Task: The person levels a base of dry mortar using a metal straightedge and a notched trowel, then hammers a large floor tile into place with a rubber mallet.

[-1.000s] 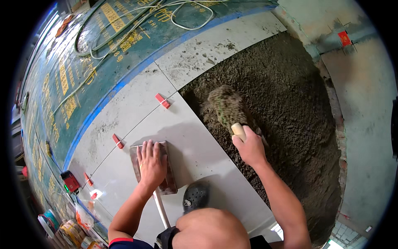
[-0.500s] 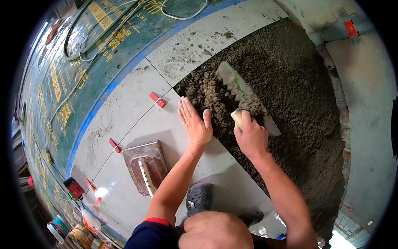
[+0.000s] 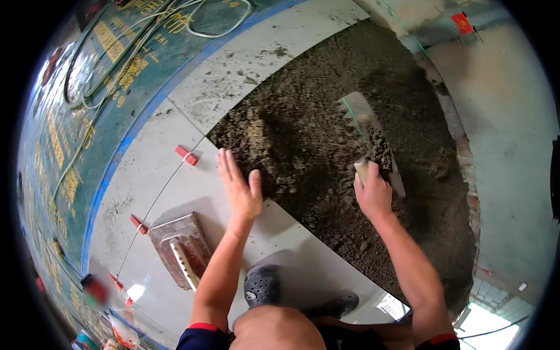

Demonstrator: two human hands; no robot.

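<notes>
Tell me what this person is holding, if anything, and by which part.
The right hand holds a trowel by its pale handle; the left hand is open and holds nothing.

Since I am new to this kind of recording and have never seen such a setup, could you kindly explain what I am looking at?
There is no robot here, just a person's two bare hands. The view comes from the left of two fisheye cameras worn on the head, looking down, so straight edges bend near the rim.

The right hand grips a trowel by its pale handle, over dark, crumbly material. The left hand is open, near the edge of the pale tiles; whether it touches them is hard to tell.

On the tiles lie a flat rectangular tool with a handle, and red wedges along a seam.
</notes>
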